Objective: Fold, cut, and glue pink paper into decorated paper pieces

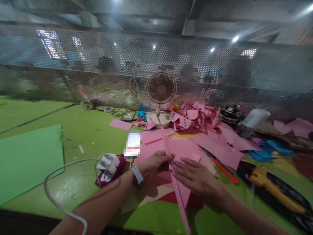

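A long folded strip of pink paper (179, 192) lies on a pink sheet (183, 148) on the green table. My left hand (156, 163), with a grey watch on the wrist, pinches the fold near its upper part with curled fingers. My right hand (193, 174) lies flat on the paper beside the fold, fingers stretched out and pressing down. The two hands almost touch at the crease.
A small desk fan (160, 93) stands behind, beside a heap of folded pink paper pieces (193, 117). A white charger and cable (107, 163) lie left; a yellow cutter (269, 186) and a white bottle (254, 120) right. Green sheet (26, 156) at far left. A perforated metal screen (156, 65) backs the table.
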Motion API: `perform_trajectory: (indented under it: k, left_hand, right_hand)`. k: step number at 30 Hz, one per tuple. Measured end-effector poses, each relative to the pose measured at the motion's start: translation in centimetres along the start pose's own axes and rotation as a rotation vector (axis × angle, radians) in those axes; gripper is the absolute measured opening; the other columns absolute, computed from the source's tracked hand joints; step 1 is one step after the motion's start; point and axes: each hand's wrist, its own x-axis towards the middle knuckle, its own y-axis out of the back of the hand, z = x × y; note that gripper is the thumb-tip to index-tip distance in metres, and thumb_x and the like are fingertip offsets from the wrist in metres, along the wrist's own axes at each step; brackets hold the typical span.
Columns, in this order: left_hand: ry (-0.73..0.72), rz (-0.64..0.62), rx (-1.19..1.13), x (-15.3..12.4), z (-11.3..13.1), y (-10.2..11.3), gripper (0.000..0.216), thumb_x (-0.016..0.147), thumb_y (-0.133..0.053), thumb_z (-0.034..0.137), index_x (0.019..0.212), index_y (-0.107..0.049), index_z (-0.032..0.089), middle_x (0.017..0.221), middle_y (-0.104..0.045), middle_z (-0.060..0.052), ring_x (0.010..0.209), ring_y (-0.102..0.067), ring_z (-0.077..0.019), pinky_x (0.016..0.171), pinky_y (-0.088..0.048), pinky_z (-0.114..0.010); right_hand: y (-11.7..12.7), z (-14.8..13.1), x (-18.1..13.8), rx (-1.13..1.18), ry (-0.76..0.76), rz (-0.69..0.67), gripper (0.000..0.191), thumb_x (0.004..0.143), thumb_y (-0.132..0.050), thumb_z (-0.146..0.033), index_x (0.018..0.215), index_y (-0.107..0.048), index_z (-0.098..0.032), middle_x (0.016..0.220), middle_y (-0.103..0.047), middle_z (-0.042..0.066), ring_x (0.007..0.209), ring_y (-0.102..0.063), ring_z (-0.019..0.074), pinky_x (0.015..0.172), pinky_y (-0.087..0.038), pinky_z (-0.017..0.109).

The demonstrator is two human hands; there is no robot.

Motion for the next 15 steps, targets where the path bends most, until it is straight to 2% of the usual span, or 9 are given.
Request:
perform_trajectory:
  k: [6, 8, 12, 13, 15]
  left_hand:
    - [-0.050, -0.018, -0.010, 0.2, -0.1, 0.2, 0.021, 0.069, -0.078, 0.025, 0.078, -0.066, 0.010, 0.068, -0.065, -0.003, 0.061, -0.060, -0.0093, 0.066, -0.048, -0.022]
    - [-0.066, -0.052, -0.034, 0.1, 0.2, 0.3, 0.021, 0.068, -0.078, 0.019, 0.083, -0.065, 0.012, 0.074, -0.067, -0.003, 0.064, -0.061, -0.0092, 0.068, -0.048, -0.022]
    - [-0.124, -0.130, -0.040, -0.1, 0.5, 0.5, 0.028, 0.070, -0.076, 0.012, 0.095, -0.063, 0.016, 0.084, -0.068, -0.002, 0.072, -0.063, -0.0102, 0.074, -0.048, -0.024]
    - [-0.135, -0.140, -0.029, -0.1, 0.5, 0.5, 0.029, 0.071, -0.075, 0.012, 0.097, -0.063, 0.016, 0.085, -0.068, -0.002, 0.073, -0.063, -0.0104, 0.075, -0.048, -0.024]
    - [-0.150, -0.155, -0.011, -0.1, 0.4, 0.6, 0.030, 0.073, -0.074, 0.011, 0.099, -0.062, 0.017, 0.086, -0.068, -0.002, 0.074, -0.064, -0.0106, 0.075, -0.048, -0.024]
  right_hand:
    - [0.6, 0.1, 0.4, 0.009, -0.022, 0.045, 0.042, 0.084, -0.046, -0.005, 0.124, -0.053, -0.012, 0.124, -0.061, 0.012, 0.119, -0.052, 0.0211, 0.100, -0.043, 0.044]
    - [1.0, 0.1, 0.5, -0.012, -0.050, 0.039, 0.043, 0.085, -0.045, -0.004, 0.126, -0.052, -0.012, 0.126, -0.060, 0.011, 0.121, -0.051, 0.0211, 0.103, -0.040, 0.047]
    - [1.7, -0.2, 0.7, -0.091, -0.130, 0.003, 0.044, 0.088, -0.041, -0.003, 0.129, -0.049, -0.016, 0.132, -0.055, 0.008, 0.128, -0.043, 0.0234, 0.110, -0.023, 0.059]
    - [1.8, -0.3, 0.7, -0.103, -0.135, -0.002, 0.044, 0.089, -0.041, -0.004, 0.129, -0.049, -0.017, 0.133, -0.054, 0.007, 0.128, -0.042, 0.0237, 0.110, -0.022, 0.060]
    - [1.8, -0.4, 0.7, -0.116, -0.120, 0.007, 0.041, 0.089, -0.042, -0.005, 0.128, -0.051, -0.015, 0.132, -0.055, 0.008, 0.127, -0.043, 0.0237, 0.109, -0.027, 0.056]
